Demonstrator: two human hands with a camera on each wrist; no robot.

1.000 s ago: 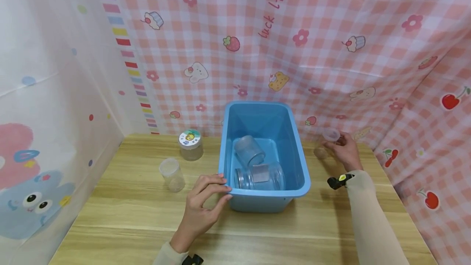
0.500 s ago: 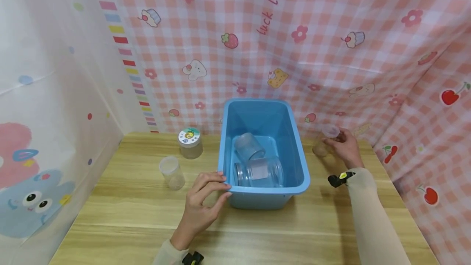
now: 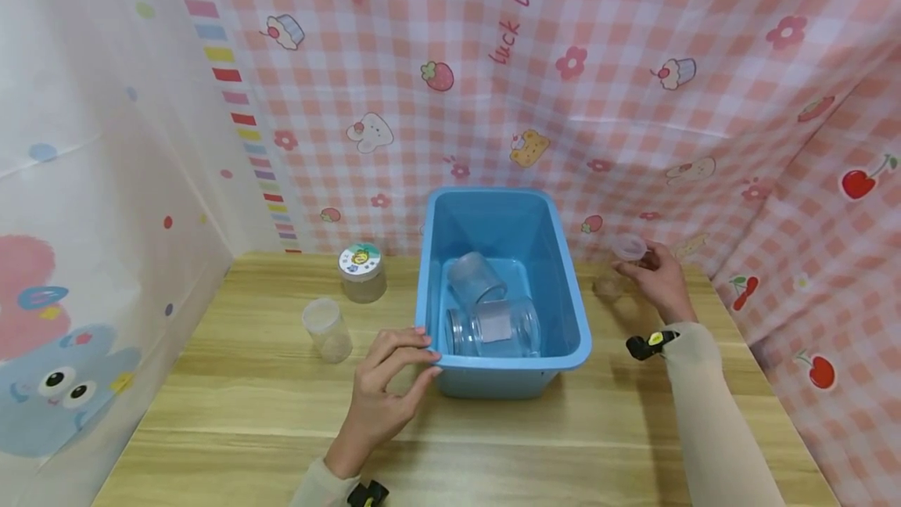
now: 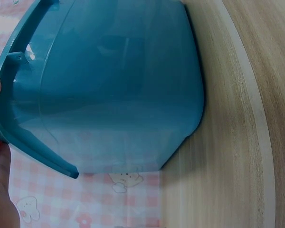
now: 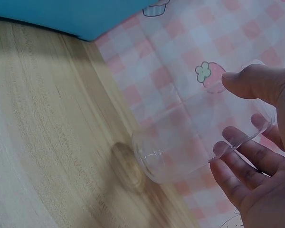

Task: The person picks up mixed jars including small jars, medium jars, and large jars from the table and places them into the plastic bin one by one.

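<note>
My right hand [image 3: 662, 280] grips a clear plastic jar [image 3: 609, 278] by its upper part, right of the tub. In the right wrist view, thumb and fingers curl round the jar [image 5: 175, 137], whose base is tilted close over the table beside its shadow. My left hand [image 3: 387, 386] holds the near left corner of the blue plastic tub [image 3: 493, 383], fingers over the rim and thumb at its outer side. Inside the tub lie two clear containers: a cup-like jar [image 3: 477, 278] and a larger jar with a white label [image 3: 495, 325].
On the wooden table [image 3: 232, 382], left of the tub, stand a small clear cup [image 3: 328, 332] and a round jar with a cartoon lid [image 3: 362, 274]. A pink checked cloth [image 3: 493, 100] hangs right behind the table, with more cloth at both sides.
The head view has tilted down slightly. The jar in my right hand has shifted a little to the left. My left hand stays at the tub's corner.
</note>
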